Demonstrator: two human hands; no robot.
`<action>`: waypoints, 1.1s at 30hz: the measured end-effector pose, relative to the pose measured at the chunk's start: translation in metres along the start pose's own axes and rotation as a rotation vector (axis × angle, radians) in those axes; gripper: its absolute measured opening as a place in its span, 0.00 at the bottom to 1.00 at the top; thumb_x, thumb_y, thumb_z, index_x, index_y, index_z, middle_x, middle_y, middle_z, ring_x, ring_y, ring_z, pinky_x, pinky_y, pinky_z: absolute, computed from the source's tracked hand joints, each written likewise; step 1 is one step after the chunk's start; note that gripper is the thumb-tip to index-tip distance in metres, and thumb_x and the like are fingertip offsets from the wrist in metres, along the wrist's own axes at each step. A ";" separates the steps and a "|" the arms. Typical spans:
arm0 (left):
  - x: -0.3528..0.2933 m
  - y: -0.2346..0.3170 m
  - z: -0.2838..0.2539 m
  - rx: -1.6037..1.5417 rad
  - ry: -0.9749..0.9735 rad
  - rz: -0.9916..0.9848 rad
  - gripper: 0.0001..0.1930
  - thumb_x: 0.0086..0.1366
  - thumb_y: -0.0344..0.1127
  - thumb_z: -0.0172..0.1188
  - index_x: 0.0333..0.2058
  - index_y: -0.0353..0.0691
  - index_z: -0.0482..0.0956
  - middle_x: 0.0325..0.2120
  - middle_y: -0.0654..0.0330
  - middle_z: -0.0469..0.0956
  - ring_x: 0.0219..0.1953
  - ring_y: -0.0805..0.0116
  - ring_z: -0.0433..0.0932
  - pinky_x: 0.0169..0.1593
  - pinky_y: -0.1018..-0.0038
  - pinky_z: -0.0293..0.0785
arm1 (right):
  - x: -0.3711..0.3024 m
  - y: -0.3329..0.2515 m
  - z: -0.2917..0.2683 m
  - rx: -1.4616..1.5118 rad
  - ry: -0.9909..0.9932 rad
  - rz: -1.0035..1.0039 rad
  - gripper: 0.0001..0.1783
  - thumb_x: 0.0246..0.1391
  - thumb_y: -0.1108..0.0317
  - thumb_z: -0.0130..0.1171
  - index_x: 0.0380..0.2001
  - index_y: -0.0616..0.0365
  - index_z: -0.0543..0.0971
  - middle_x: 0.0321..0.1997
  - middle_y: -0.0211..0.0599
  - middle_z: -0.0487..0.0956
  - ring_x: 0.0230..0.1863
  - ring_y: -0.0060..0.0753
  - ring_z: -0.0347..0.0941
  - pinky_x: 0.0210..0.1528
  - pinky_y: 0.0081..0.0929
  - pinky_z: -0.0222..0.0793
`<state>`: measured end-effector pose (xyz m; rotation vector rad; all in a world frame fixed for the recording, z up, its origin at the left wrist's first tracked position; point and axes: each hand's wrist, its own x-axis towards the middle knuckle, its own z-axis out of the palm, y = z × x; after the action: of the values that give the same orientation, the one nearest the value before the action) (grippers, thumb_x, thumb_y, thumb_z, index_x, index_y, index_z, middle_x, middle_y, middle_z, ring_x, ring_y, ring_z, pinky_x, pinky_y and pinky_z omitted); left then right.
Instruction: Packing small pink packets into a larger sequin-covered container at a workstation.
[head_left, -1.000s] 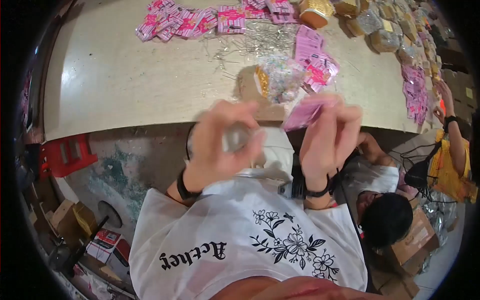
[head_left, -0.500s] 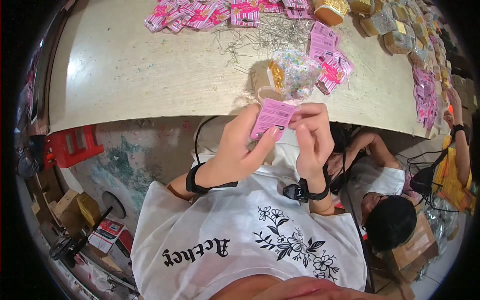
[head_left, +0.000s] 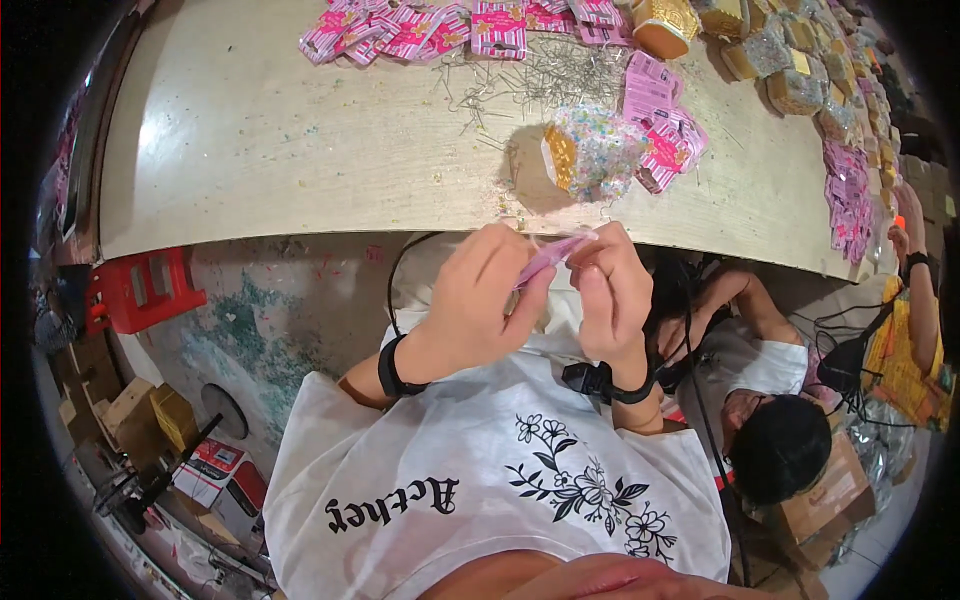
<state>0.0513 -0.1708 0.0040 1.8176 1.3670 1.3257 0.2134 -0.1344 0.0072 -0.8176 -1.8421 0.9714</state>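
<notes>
Just off the table's front edge, my left hand (head_left: 480,295) pinches a pink printed card (head_left: 548,262), seen nearly edge-on. My right hand (head_left: 612,290) is closed, its fingertips at the card's far right end. What sits between those fingertips is too small to make out. Beyond my hands, a cupcake-shaped ornament (head_left: 598,155) lies on its side, with a gold ribbed base and a top covered in pastel beads. More pink cards (head_left: 668,150) lie against its right side. Behind it spreads a heap of thin wire hooks (head_left: 560,75).
Pink striped cards (head_left: 420,32) line the table's (head_left: 250,150) far side. A gold cupcake ornament (head_left: 664,27) stands near them, with rows of ornaments (head_left: 797,90) at the right. A co-worker (head_left: 765,400) sits close on my right; a red stool (head_left: 150,290) stands at the left below.
The pink card has turned from face-up to nearly edge-on between my hands. My right hand has shifted slightly down and left. The beaded ornament still lies on the table.
</notes>
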 end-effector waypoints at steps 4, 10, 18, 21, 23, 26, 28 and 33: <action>-0.006 -0.008 0.001 0.144 0.030 0.164 0.18 0.49 0.24 0.61 0.42 0.35 0.75 0.29 0.58 0.70 0.29 0.60 0.72 0.33 0.65 0.70 | -0.008 0.000 0.000 0.290 0.047 0.159 0.07 0.58 0.75 0.46 0.25 0.63 0.68 0.25 0.39 0.69 0.26 0.29 0.63 0.29 0.26 0.59; -0.007 -0.006 -0.002 0.224 0.036 0.166 0.26 0.45 0.23 0.60 0.48 0.40 0.78 0.29 0.59 0.69 0.31 0.62 0.73 0.35 0.69 0.71 | -0.011 -0.008 -0.001 0.618 0.088 0.384 0.14 0.63 0.67 0.43 0.23 0.59 0.66 0.20 0.31 0.66 0.22 0.20 0.58 0.25 0.19 0.53; -0.002 -0.009 0.001 0.310 0.027 0.238 0.27 0.45 0.25 0.61 0.48 0.45 0.80 0.33 0.61 0.68 0.36 0.63 0.72 0.38 0.70 0.73 | -0.007 -0.008 -0.001 0.943 0.136 0.582 0.18 0.63 0.58 0.44 0.21 0.53 0.62 0.15 0.26 0.62 0.15 0.16 0.52 0.20 0.17 0.51; -0.002 -0.011 0.002 0.336 0.004 0.242 0.27 0.45 0.27 0.61 0.48 0.48 0.80 0.34 0.62 0.68 0.37 0.63 0.72 0.39 0.70 0.73 | -0.006 -0.007 -0.001 0.987 0.151 0.627 0.18 0.62 0.56 0.46 0.21 0.51 0.62 0.16 0.24 0.61 0.13 0.14 0.51 0.17 0.14 0.50; -0.002 -0.011 0.002 0.344 0.006 0.249 0.27 0.45 0.27 0.62 0.48 0.49 0.81 0.34 0.62 0.69 0.37 0.63 0.72 0.40 0.70 0.73 | -0.006 -0.006 -0.002 0.999 0.155 0.641 0.18 0.62 0.56 0.46 0.21 0.51 0.62 0.16 0.24 0.61 0.13 0.13 0.51 0.17 0.14 0.50; -0.001 -0.011 0.001 0.349 -0.001 0.263 0.26 0.41 0.22 0.63 0.44 0.44 0.83 0.34 0.61 0.73 0.37 0.61 0.74 0.39 0.70 0.73 | -0.007 -0.004 -0.003 1.079 0.167 0.649 0.17 0.62 0.56 0.46 0.21 0.51 0.62 0.16 0.24 0.61 0.13 0.13 0.51 0.15 0.12 0.50; 0.000 -0.011 0.002 0.345 -0.018 0.258 0.26 0.41 0.24 0.63 0.44 0.46 0.83 0.35 0.62 0.74 0.38 0.61 0.74 0.40 0.69 0.73 | -0.007 -0.002 -0.003 1.085 0.199 0.618 0.17 0.62 0.57 0.45 0.21 0.52 0.62 0.17 0.24 0.60 0.14 0.13 0.51 0.14 0.13 0.50; 0.001 -0.007 0.000 0.372 -0.060 0.238 0.25 0.41 0.24 0.62 0.43 0.48 0.84 0.35 0.63 0.74 0.40 0.61 0.74 0.42 0.69 0.73 | -0.008 -0.003 -0.002 1.120 0.142 0.656 0.16 0.61 0.59 0.45 0.22 0.52 0.62 0.17 0.22 0.60 0.14 0.12 0.52 0.15 0.12 0.50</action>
<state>0.0479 -0.1667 -0.0014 2.3095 1.4766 1.1736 0.2180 -0.1420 0.0067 -0.7063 -0.6322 1.9990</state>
